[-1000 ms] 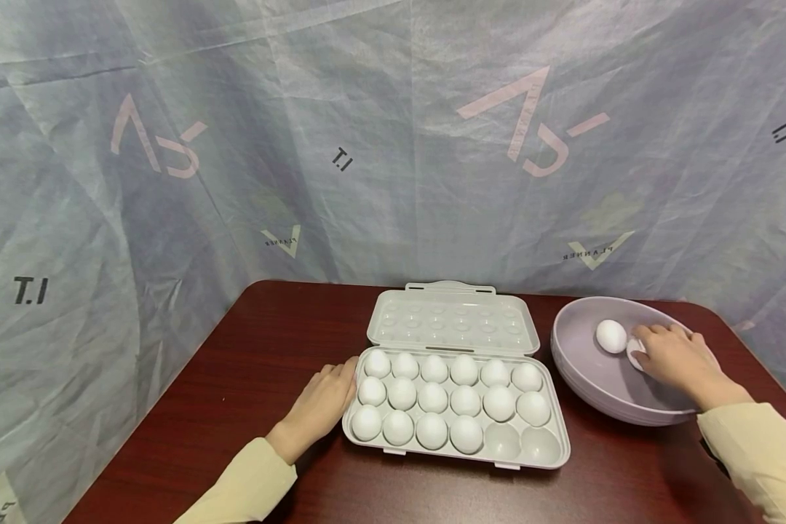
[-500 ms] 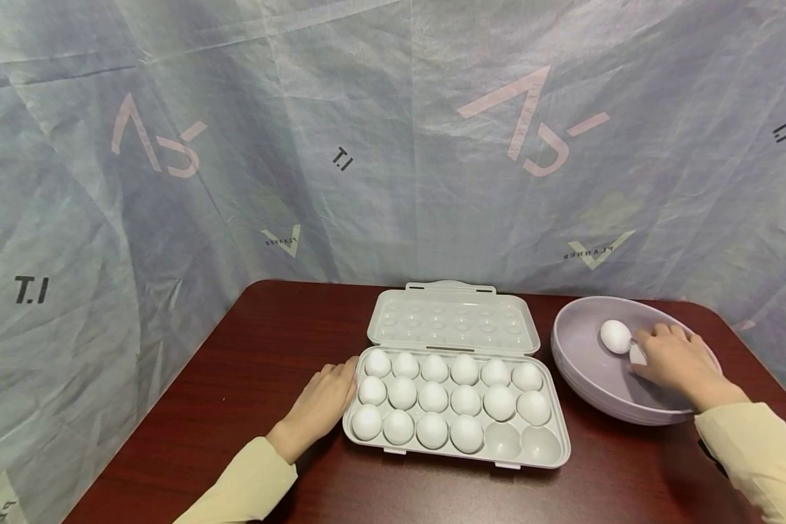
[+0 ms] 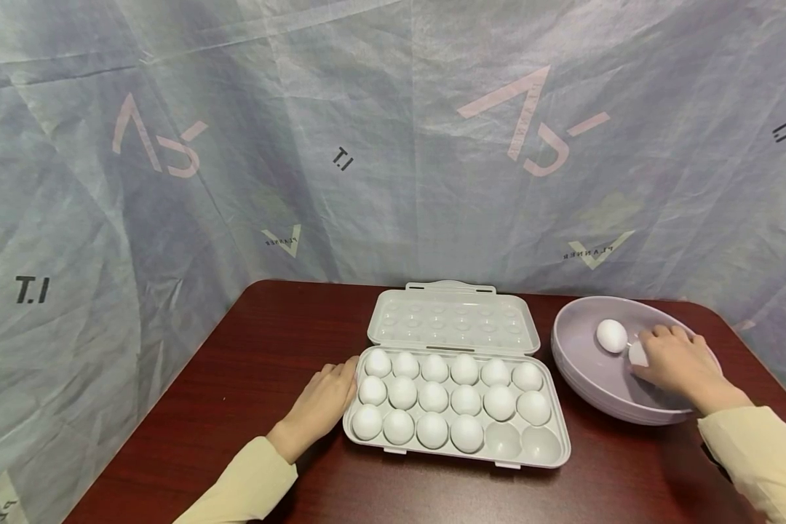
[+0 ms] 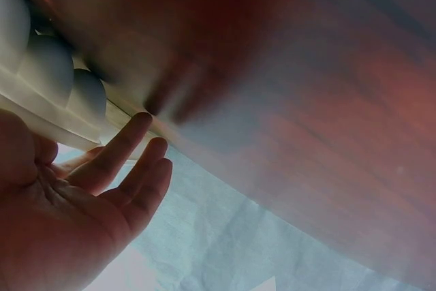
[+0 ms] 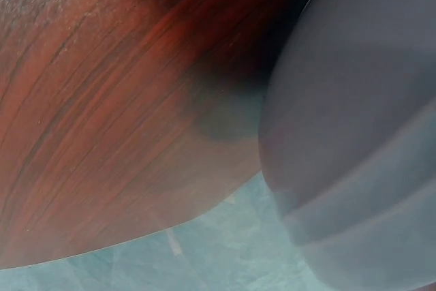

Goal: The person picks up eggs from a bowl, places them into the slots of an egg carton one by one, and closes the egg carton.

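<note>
In the head view a white egg tray point(image 3: 426, 457) lies with its lid point(image 3: 453, 320) folded back. White eggs point(image 3: 433, 397) fill it except two hollows point(image 3: 520, 442) at the front right. My left hand point(image 3: 321, 399) rests against the tray's left side; its fingers point(image 4: 119, 151) are fairly straight in the left wrist view. Inside the lilac bowl point(image 3: 579, 382), my right hand point(image 3: 681, 364) has its thumb and fingers around a partly covered egg point(image 3: 638, 354). Another egg point(image 3: 612, 336) lies just left of it. The right wrist view shows the bowl's outer wall point(image 5: 354, 141), not the hand.
The tray and bowl stand side by side on a dark red wooden table point(image 3: 236, 378), with a narrow gap between them. A grey printed cloth point(image 3: 367, 145) hangs behind the table and along its left side.
The loose egg in the bowl shifts slightly right, then back left. The egg at my right hand's fingers turns a little. My left hand and the tray stay in place.
</note>
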`<state>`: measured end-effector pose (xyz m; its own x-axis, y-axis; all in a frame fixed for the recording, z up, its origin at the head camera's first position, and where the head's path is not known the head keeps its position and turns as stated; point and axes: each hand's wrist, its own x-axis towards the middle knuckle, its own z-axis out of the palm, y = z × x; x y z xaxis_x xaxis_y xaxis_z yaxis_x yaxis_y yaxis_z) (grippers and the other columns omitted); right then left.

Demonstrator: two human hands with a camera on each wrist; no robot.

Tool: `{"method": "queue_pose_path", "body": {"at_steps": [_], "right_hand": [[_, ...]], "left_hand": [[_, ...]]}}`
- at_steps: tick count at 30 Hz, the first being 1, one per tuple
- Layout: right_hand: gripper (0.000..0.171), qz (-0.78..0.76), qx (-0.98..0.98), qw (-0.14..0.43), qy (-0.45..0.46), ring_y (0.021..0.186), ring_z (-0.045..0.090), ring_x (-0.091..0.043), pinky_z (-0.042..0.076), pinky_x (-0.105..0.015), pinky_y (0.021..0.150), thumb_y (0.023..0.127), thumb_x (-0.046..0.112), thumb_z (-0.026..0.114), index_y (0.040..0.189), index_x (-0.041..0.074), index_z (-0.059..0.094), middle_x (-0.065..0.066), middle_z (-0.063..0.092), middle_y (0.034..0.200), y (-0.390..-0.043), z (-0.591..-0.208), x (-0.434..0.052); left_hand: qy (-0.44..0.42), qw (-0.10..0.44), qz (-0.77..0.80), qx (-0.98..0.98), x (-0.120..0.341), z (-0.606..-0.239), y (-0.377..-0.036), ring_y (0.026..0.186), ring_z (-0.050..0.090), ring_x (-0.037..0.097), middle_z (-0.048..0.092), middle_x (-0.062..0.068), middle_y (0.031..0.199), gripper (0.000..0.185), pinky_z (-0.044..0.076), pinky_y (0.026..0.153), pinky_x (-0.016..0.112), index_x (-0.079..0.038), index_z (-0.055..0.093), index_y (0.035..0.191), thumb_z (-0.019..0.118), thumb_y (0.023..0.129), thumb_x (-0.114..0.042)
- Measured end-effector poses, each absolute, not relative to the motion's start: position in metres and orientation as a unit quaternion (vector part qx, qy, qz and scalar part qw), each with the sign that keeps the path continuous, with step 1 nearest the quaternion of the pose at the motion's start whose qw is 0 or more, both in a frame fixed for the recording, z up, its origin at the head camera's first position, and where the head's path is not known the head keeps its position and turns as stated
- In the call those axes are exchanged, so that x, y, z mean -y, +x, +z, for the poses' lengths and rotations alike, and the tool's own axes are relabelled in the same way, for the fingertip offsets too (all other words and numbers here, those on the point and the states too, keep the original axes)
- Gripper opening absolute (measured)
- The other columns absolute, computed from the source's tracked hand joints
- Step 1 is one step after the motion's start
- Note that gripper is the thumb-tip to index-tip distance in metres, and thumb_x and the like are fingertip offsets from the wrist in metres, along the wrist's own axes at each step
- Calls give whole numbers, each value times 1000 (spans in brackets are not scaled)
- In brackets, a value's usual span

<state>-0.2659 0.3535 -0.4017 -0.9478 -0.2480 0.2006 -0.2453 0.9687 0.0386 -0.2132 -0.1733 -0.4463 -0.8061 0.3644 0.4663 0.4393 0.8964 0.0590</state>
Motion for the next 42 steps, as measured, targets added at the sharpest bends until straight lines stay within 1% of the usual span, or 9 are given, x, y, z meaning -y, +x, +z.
{"method": "queue_pose_path", "body": {"at_steps": [8, 12, 17, 21, 28, 33, 36, 38, 42], "right_hand": [[56, 6, 983, 123, 133, 86, 48, -48, 34, -55, 61, 61, 27, 77, 98, -9, 56, -29, 55, 89, -263, -398, -353], [58, 12, 980, 143, 140, 84, 47, -45, 33, -52, 62, 60, 26, 78, 102, -6, 55, -29, 56, 92, -260, -395, -350], [52, 24, 969, 187, 157, 84, 47, -40, 31, -50, 64, 59, 23, 77, 101, 0, 55, -23, 57, 93, -257, -389, -344], [49, 36, 959, 220, 174, 85, 46, -37, 31, -50, 66, 58, 21, 76, 98, 3, 55, -20, 57, 94, -254, -386, -339], [50, 61, 934, 279, 215, 84, 46, -36, 31, -50, 66, 55, 20, 79, 95, 3, 53, -18, 57, 92, -249, -376, -322], [52, 73, 907, 328, 252, 83, 48, -33, 32, -47, 63, 52, 18, 77, 96, 3, 55, -15, 58, 92, -247, -369, -305], [53, 79, 895, 344, 272, 84, 49, -34, 33, -47, 64, 53, 16, 75, 100, 2, 56, -15, 59, 94, -246, -366, -295], [54, 86, 888, 351, 286, 86, 50, -35, 34, -49, 67, 55, 17, 74, 104, 1, 57, -15, 59, 97, -246, -364, -289], [52, 101, 874, 357, 313, 92, 49, -36, 33, -50, 75, 61, 22, 68, 107, 1, 58, -15, 59, 101, -244, -361, -277]], "left_hand": [[-212, 226, -85, 947, 173, -446, -213, 80, 60, 29, 64, 8, 86, 25, 48, 68, 43, -3, 53, 113, 48, 91, -13], [-209, 223, -84, 949, 173, -447, -213, 81, 61, 29, 65, 9, 87, 26, 48, 69, 43, -3, 53, 114, 48, 91, -13], [-207, 217, -86, 950, 173, -447, -213, 82, 61, 29, 65, 9, 88, 26, 48, 69, 43, -3, 52, 115, 48, 91, -13], [-205, 215, -86, 951, 173, -447, -213, 82, 61, 29, 65, 9, 89, 26, 48, 70, 43, -3, 52, 115, 48, 91, -13], [-206, 216, -85, 951, 173, -446, -213, 82, 60, 29, 65, 10, 89, 27, 48, 69, 43, -1, 52, 115, 48, 91, -13], [-206, 218, -86, 950, 173, -447, -213, 81, 61, 29, 65, 9, 87, 25, 48, 68, 43, -2, 52, 114, 48, 91, -13], [-207, 222, -86, 949, 173, -446, -214, 80, 61, 29, 64, 9, 85, 25, 48, 67, 43, -2, 52, 113, 48, 91, -13], [-209, 225, -84, 948, 172, -447, -214, 80, 61, 29, 64, 9, 85, 25, 48, 67, 43, -1, 53, 113, 48, 91, -12], [-211, 227, -83, 947, 173, -447, -214, 80, 61, 29, 65, 9, 86, 25, 48, 67, 42, -1, 53, 113, 49, 91, -12]]}}
